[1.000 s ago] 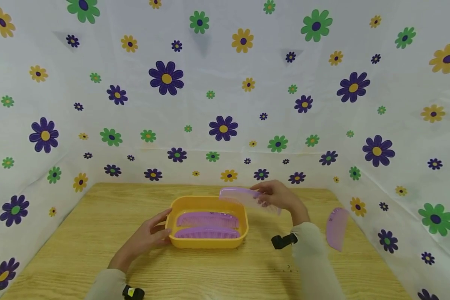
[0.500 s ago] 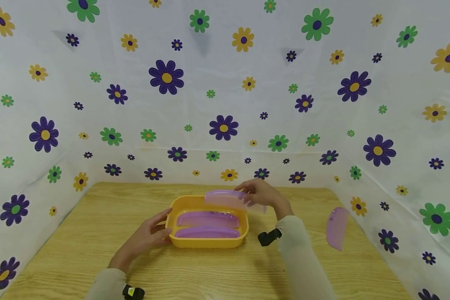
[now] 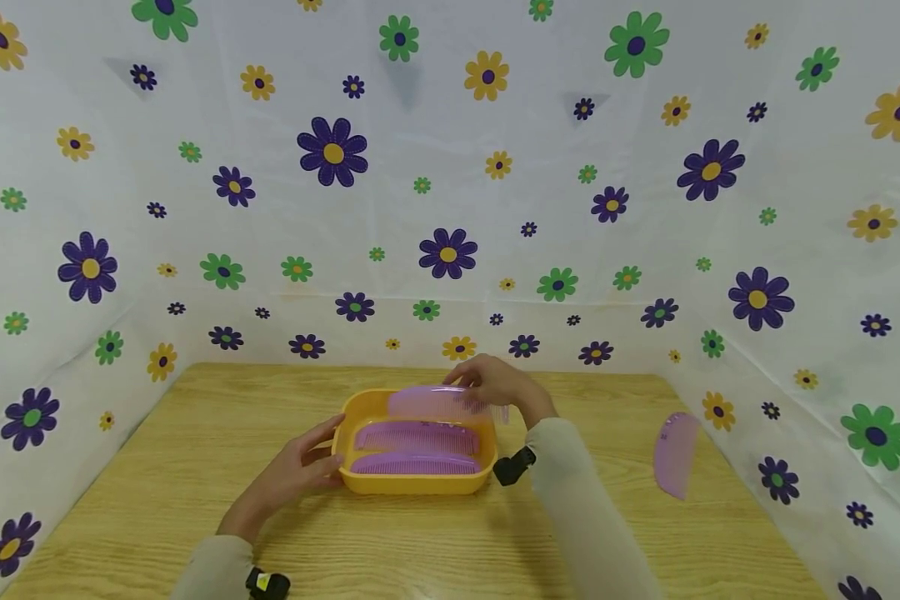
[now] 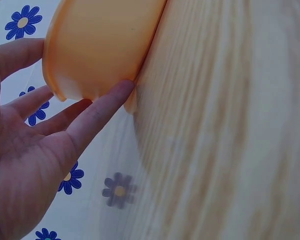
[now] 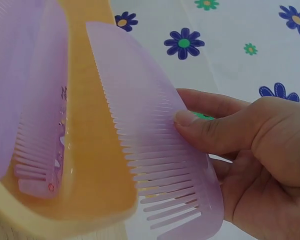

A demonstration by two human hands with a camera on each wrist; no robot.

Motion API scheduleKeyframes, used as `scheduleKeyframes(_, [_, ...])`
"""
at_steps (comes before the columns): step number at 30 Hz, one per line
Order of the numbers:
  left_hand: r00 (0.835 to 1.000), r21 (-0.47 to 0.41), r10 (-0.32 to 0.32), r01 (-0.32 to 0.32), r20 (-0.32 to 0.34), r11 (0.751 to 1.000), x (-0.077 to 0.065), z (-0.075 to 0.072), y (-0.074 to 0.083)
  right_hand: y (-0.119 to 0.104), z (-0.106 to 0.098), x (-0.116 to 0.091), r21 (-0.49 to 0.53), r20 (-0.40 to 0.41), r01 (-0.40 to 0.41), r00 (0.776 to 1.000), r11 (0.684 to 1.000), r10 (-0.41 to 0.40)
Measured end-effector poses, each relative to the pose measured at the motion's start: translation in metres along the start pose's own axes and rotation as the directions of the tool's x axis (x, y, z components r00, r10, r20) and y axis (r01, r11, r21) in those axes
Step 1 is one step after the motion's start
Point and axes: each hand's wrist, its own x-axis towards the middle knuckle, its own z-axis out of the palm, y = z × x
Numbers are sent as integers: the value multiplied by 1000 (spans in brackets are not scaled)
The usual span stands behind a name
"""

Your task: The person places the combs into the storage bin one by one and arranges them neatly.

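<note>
In the head view, my right hand point(image 3: 501, 385) pinches a translucent purple comb point(image 3: 426, 402) between thumb and fingers. The comb hangs over the back right of a yellow plastic tub point(image 3: 414, 484), its teeth facing down. Two more purple combs lie lengthwise inside: a rear comb point(image 3: 417, 435) and a front comb point(image 3: 414, 463). The right wrist view shows my thumb on the face of the held comb point(image 5: 140, 95), along its spine. My left hand point(image 3: 294, 473) touches the tub's left end with extended fingers; the left wrist view shows the fingertips against the tub's outer wall point(image 4: 105, 45).
Another purple comb point(image 3: 675, 457) lies on the wooden table point(image 3: 390, 546) at the right. A white flower-printed cloth point(image 3: 390, 208) rises behind the table and along both sides. A black wrist camera point(image 3: 515, 467) sits close to the tub's right end.
My right hand has moved left with the comb, from right of the tub to over its back part. The left hand and the tub have stayed in place.
</note>
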Motion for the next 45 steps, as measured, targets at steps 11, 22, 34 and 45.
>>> scheduleKeyframes(11, [1000, -7, -3, 3, 1, 1000, -1, 1, -1, -10, 18, 24, 21, 94, -67, 993, 998, 64])
scheduleKeyframes(22, [1000, 18, 11, -11, -8, 1000, 0, 2, -1, -9, 26, 38, 3, 177, -176, 969, 984, 172])
scheduleKeyframes(34, [1000, -7, 10, -10, 5, 1000, -1, 0, -1, -10, 35, 43, -33, 233, -201, 951, 979, 203])
scheduleKeyframes(45, [1000, 15, 27, -27, -6, 1000, -2, 2, -1, -11, 43, 49, -99, 221, -175, 956, 980, 193])
